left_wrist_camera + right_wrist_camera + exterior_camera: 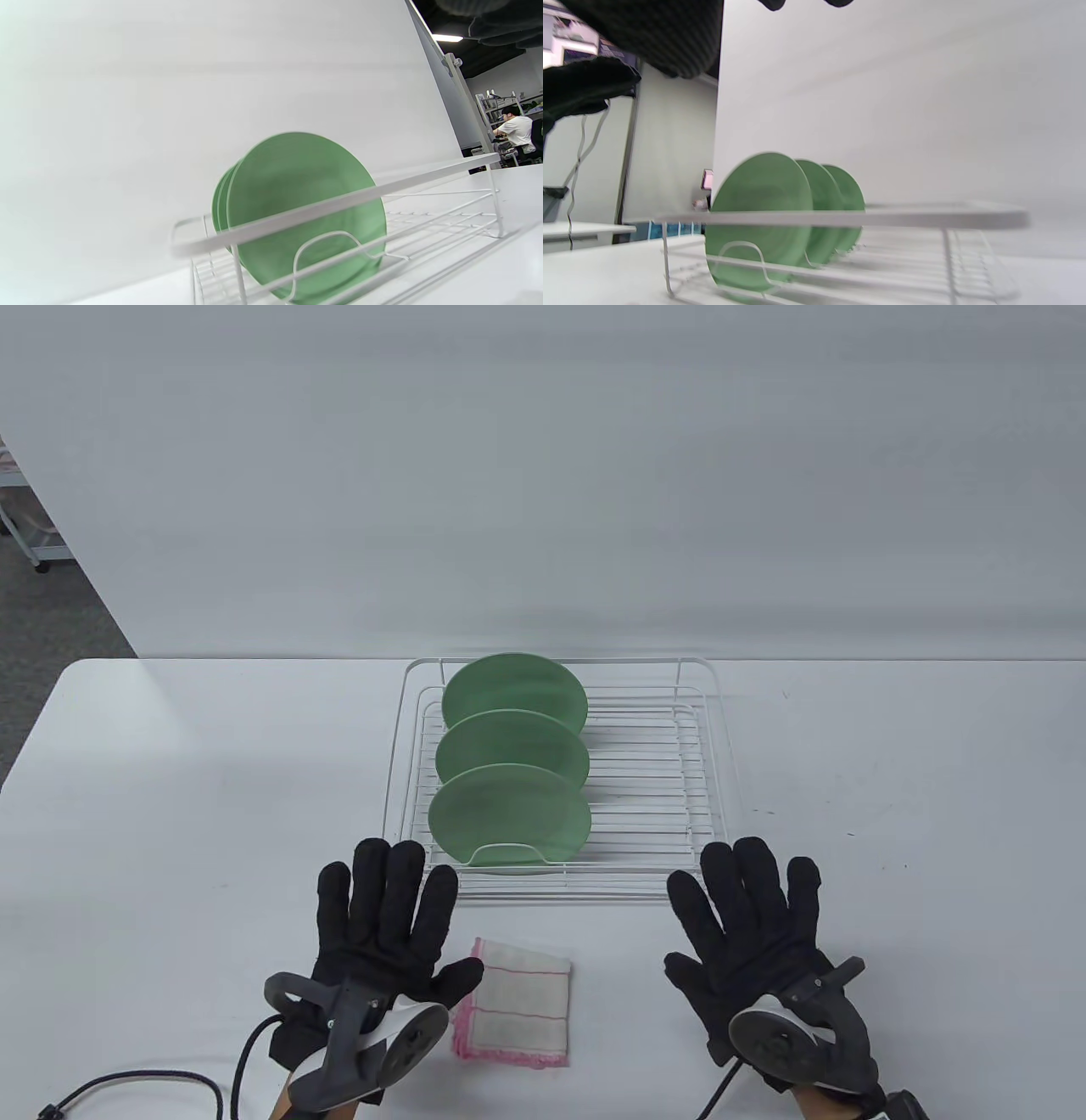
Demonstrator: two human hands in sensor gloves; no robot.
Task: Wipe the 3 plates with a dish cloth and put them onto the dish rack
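Observation:
Three green plates stand upright in the left side of the white wire dish rack [679, 780]: the front plate [507, 813], the middle plate [512, 748] and the back plate [513, 691]. They also show in the left wrist view as the front plate [305, 203] and in the right wrist view as the front plate [759, 199]. A folded white dish cloth [516, 1001] with pink edging lies flat in front of the rack. My left hand [386, 920] rests flat beside the cloth, fingers spread and empty. My right hand [755, 920] lies flat near the rack's front right corner, also empty.
A black cable [127, 1090] trails from my left wrist across the table's front left. The rack's right half [653, 806] holds nothing. A person [515, 131] sits far off in the background of the left wrist view.

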